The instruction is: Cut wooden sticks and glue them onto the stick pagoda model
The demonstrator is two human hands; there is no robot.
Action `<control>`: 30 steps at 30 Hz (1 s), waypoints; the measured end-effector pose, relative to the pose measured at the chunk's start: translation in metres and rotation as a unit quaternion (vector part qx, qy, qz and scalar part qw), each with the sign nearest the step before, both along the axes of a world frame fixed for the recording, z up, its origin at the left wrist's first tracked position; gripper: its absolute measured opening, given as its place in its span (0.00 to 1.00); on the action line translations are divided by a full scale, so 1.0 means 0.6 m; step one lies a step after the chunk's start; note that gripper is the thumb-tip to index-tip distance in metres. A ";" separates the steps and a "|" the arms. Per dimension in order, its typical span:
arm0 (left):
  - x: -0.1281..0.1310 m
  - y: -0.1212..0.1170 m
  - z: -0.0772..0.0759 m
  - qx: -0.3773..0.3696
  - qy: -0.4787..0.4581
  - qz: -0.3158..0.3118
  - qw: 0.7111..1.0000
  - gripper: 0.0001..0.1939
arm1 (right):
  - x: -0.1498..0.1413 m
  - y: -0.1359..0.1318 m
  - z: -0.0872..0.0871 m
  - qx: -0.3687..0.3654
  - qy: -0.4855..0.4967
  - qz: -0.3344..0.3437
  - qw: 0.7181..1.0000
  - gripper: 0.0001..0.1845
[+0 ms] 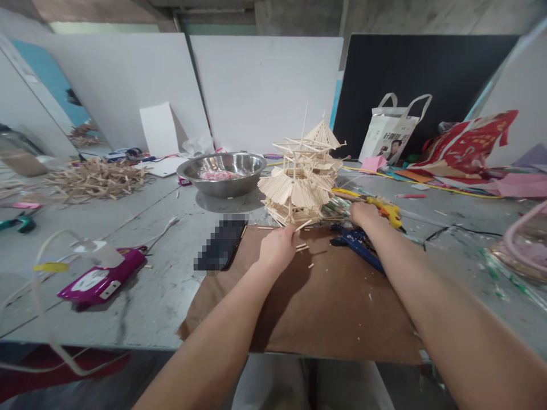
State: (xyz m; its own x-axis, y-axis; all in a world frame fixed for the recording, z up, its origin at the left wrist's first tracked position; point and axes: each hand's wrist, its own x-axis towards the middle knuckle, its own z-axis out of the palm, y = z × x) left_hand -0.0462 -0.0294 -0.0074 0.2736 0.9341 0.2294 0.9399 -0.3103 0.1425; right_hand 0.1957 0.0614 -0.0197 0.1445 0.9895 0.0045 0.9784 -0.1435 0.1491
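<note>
My left hand (277, 248) is closed in a pinch on a short wooden stick (304, 224), just in front of a pagoda-like model (294, 193) built of thin wooden sticks. My right hand (363, 214) reaches to the model's right, its fingers curled among clear plastic wrapping (337, 208) and beside a yellow glue gun (388, 213). What those fingers hold, if anything, is hidden. Blue-handled pliers (364, 248) lie below my right wrist. Small cut stick pieces (302, 247) are scattered on a brown sheet (325, 307) under my hands.
A dark phone (222, 244) lies left of my left hand. Behind it stands a steel bowl (222, 173). A purple power strip (105, 279) with a plugged-in white cable sits at left, near a stick pile (98, 177). A white bag (391, 131) and red package (468, 148) are back right.
</note>
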 end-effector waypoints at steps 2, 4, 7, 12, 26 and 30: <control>0.002 -0.002 0.000 0.003 0.001 -0.004 1.000 0.17 | -0.003 -0.003 0.001 0.011 -0.019 0.004 1.000 0.18; 0.002 -0.003 0.001 0.001 0.001 -0.004 1.000 0.16 | -0.003 -0.007 0.007 0.022 -0.036 0.018 0.999 0.16; 0.001 -0.002 0.000 -0.008 0.002 0.000 1.000 0.17 | 0.004 -0.011 0.028 0.038 -0.055 0.039 0.997 0.14; 0.002 -0.002 0.002 -0.008 -0.005 -0.011 1.000 0.16 | 0.037 -0.021 0.068 0.111 -0.021 -0.008 0.994 0.17; 0.014 -0.015 0.012 -0.015 -0.298 -0.081 0.951 0.17 | -0.071 -0.145 0.050 0.213 0.771 0.073 0.596 0.12; 0.017 -0.017 0.015 -0.007 -0.454 -0.098 0.885 0.22 | -0.129 -0.183 0.017 0.049 0.789 0.173 0.587 0.11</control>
